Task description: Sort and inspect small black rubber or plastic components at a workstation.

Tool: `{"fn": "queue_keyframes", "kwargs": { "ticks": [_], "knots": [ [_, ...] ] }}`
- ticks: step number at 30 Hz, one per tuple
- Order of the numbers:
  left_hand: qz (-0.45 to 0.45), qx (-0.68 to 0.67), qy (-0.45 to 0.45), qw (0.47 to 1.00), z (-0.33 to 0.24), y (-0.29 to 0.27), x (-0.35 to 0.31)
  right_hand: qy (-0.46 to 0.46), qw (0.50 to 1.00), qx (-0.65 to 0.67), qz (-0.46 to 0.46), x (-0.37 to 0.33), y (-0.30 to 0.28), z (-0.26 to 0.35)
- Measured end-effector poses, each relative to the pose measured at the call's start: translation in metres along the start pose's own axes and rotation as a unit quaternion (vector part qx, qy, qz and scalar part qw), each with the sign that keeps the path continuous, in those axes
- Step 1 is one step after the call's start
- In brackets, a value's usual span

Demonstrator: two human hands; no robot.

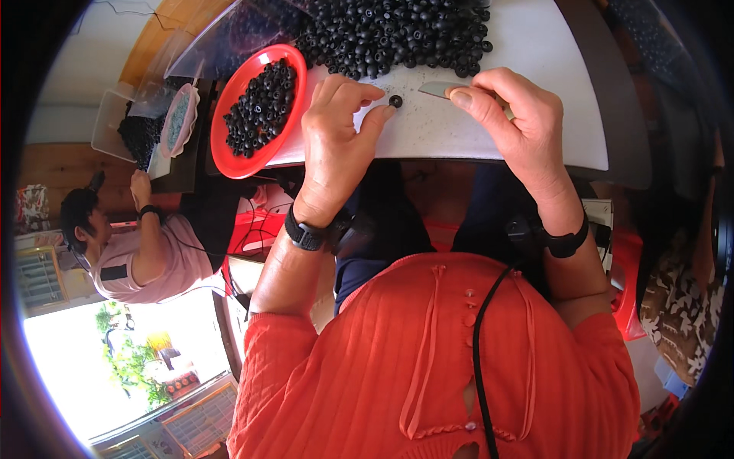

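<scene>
A small black ring-shaped part rests on the white board at the tip of my left thumb. My left hand has its thumb and forefinger spread apart, with nothing gripped between them. Pinched in my right hand is a small blade, its grey tip pointing left toward the ring part; its handle end is hidden by the fingers. A big heap of black ring parts lies at the far side of the board. Left of my left hand, a red plate holds more of them.
At the left, a person works at another table with a pale scalloped dish and a clear tub beside dark parts. A black cable hangs over my red top. Red plastic stands low at the right.
</scene>
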State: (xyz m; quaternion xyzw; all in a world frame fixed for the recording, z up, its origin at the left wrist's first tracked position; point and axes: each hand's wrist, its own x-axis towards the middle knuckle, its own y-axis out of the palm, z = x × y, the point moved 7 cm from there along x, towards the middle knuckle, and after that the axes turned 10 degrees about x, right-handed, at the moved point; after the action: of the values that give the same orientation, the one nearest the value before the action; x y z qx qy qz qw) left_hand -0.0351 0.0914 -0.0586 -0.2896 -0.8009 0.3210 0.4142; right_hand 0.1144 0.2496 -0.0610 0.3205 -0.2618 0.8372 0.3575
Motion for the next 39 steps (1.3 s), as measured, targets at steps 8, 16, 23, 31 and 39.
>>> {"fn": "queue_keyframes", "kwargs": {
  "ticks": [8,16,23,31,39],
  "knots": [
    [0.023,0.161,0.126,0.979,-0.021,0.017,0.009,0.011,1.000,-0.002,-0.001,-0.001,0.001,0.000],
    [0.047,-0.115,-0.032,0.992,-0.004,0.018,0.009,0.044,0.999,0.000,0.012,-0.002,0.003,-0.006],
    [0.087,-0.516,-0.201,0.828,0.002,0.036,-0.005,0.038,0.999,-0.025,0.018,-0.001,0.003,-0.004],
    [0.094,-0.563,-0.190,0.799,0.001,0.049,-0.010,0.053,0.998,-0.013,0.027,0.000,0.005,-0.006],
    [0.083,-0.551,-0.170,0.813,0.000,0.047,-0.012,0.079,0.996,-0.012,0.044,0.000,0.006,-0.008]
  ]
}}
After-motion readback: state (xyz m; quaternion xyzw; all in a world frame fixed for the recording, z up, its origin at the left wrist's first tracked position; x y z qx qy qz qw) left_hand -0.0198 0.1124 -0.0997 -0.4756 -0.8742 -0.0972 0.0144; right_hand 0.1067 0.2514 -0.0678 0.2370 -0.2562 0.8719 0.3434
